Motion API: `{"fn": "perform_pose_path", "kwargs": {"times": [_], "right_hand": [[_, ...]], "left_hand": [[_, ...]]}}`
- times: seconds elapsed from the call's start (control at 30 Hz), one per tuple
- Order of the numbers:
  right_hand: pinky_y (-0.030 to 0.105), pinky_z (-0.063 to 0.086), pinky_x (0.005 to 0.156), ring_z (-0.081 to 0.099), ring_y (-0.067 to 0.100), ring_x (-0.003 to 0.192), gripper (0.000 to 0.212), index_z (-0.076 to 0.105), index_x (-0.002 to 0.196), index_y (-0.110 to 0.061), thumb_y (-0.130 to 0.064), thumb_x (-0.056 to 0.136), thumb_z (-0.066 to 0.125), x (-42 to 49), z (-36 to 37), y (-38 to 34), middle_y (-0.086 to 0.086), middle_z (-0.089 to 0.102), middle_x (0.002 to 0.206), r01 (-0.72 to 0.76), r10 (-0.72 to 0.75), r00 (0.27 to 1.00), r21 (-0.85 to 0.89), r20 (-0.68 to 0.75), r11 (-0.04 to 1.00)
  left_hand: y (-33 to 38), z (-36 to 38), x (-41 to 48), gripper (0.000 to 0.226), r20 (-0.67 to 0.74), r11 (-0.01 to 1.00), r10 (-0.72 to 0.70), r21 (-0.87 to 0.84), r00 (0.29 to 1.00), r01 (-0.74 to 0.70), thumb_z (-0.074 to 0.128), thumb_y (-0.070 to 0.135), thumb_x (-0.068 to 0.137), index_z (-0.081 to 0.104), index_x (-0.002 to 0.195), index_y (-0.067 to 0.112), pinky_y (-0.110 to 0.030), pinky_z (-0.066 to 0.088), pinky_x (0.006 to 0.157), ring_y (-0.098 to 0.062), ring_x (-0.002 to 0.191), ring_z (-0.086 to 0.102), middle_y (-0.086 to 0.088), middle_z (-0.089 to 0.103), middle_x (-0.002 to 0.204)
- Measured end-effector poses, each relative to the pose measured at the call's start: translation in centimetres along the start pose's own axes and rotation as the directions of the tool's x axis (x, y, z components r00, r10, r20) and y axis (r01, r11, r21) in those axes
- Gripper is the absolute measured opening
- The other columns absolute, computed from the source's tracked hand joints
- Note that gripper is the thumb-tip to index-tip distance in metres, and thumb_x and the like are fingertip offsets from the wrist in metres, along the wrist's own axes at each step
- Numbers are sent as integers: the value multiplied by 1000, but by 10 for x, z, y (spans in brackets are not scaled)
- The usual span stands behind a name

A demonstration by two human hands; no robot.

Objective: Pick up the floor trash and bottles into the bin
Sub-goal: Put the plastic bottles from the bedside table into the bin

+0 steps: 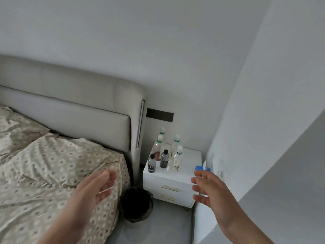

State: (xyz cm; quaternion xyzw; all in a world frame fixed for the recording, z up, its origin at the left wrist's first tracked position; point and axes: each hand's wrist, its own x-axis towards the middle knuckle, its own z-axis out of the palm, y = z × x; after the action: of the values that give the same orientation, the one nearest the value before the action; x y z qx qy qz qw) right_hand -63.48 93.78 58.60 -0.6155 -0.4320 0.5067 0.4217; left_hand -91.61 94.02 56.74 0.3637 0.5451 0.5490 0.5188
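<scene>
Several bottles stand on a white nightstand [190, 160]: clear ones with white caps [177, 161] and two small dark ones [164, 158]. A round bin lined with a black bag [136, 205] sits on the floor between the bed and the nightstand. My left hand [95, 189] hovers open above the bed's edge, left of the bin. My right hand [209, 187] is raised open in front of the nightstand's right corner, holding nothing. No trash shows on the visible strip of floor.
A bed with a patterned cover [52, 173] and grey padded headboard [79, 106] fills the left. A white wall [263, 138] closes the right side. A blue and white object [202, 167] rests at the nightstand's right edge. The grey floor strip [158, 224] is narrow.
</scene>
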Motion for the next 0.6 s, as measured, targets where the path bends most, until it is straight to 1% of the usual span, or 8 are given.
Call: {"fn": "perform_pose_path", "kwargs": {"times": [0.1,0.23,0.33,0.4,0.47,0.5,0.53,0.6], "right_hand": [[38,52,92,60,21,106,15,63,101,-25,-20,95,50,37,1,0,7,62,111,-45,45,998,6,-38,999],[37,53,90,60,22,106,16,62,104,-24,-18,94,52,98,-5,6,11,62,114,-114,115,990,17,-86,993],[37,52,90,59,23,106,16,62,103,-24,-17,94,51,151,-7,19,12,62,113,-159,160,983,12,-89,987],[39,52,92,58,21,106,15,62,102,-26,-18,93,52,189,-8,32,7,61,112,-188,188,978,4,-88,982],[39,52,92,58,20,106,14,61,102,-27,-19,92,54,228,-6,47,4,60,111,-233,230,970,-19,-83,972],[38,53,91,58,20,105,14,61,102,-26,-19,92,55,247,-5,55,4,60,110,-259,256,964,-25,-75,966],[36,53,89,59,19,102,14,60,102,-26,-19,90,56,265,-3,64,4,60,107,-286,284,956,-23,-67,958],[36,52,91,57,17,93,17,60,104,-24,-17,88,57,300,1,85,3,58,99,-351,349,936,-50,-44,935]], "left_hand": [[0,12,52,28,53,1000,-27,17,998,26,38,11,96,66,99,6,-48,40,99,-29,103,61,-15,69,104],[-10,30,114,27,84,997,-63,48,994,60,39,10,96,65,100,4,-46,42,97,-30,105,61,-16,68,105],[-18,42,160,27,76,992,-100,86,992,93,40,10,96,66,97,5,-46,42,95,-30,103,61,-16,68,103],[-26,51,191,26,52,987,-131,105,990,125,41,8,95,66,94,6,-46,43,93,-30,102,61,-15,69,99],[-35,61,222,22,19,978,-162,135,987,158,45,8,94,67,93,8,-46,43,94,-30,103,61,-12,70,96],[-39,66,236,17,14,971,-181,160,983,176,50,11,92,68,93,9,-46,43,95,-30,104,61,-12,70,97],[-42,73,250,13,13,965,-193,186,981,187,57,14,88,68,93,9,-46,42,97,-29,104,60,-12,70,99],[-53,82,278,12,9,948,-223,236,975,214,62,19,85,69,91,12,-47,41,99,-27,101,60,-12,69,99]]}}
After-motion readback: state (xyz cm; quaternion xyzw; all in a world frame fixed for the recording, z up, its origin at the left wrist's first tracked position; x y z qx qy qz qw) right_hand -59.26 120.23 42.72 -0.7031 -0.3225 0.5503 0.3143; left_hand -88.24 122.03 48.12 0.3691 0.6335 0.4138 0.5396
